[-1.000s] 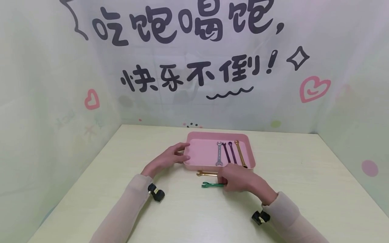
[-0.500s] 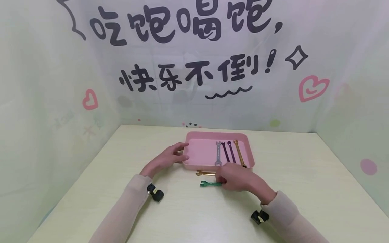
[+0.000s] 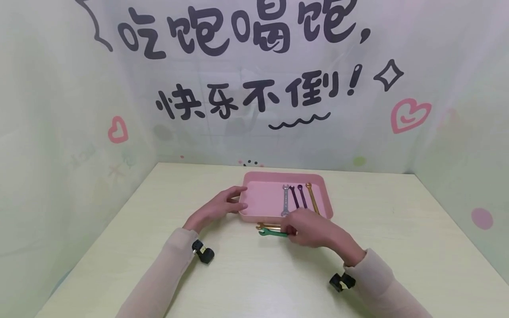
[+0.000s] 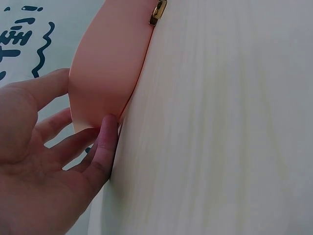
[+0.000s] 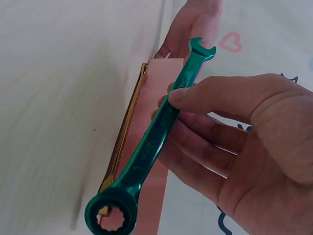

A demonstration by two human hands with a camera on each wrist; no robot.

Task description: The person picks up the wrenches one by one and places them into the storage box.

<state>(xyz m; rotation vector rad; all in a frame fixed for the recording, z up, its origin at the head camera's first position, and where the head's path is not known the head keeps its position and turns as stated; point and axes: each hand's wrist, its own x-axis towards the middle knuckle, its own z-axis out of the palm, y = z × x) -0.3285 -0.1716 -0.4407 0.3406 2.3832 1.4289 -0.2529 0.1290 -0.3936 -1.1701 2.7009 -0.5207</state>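
Pale wall (image 3: pixel 222 145) up top, light table (image 3: pixel 246 280) below. My right hand (image 3: pixel 312 227) pinches the green wrench (image 5: pixel 154 137) between thumb and fingers — it's just below the pink tray (image 3: pixel 260 198), near mid-frame, by a gold wrench (image 5: pixel 128 122). My left hand (image 3: pixel 216 207) touches the tray's left end — fingers spread.

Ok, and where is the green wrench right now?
In the head view, the green wrench is pinched in the right hand, just right of centre, by the near side of the pink tray, next to the gold wrench outside it.
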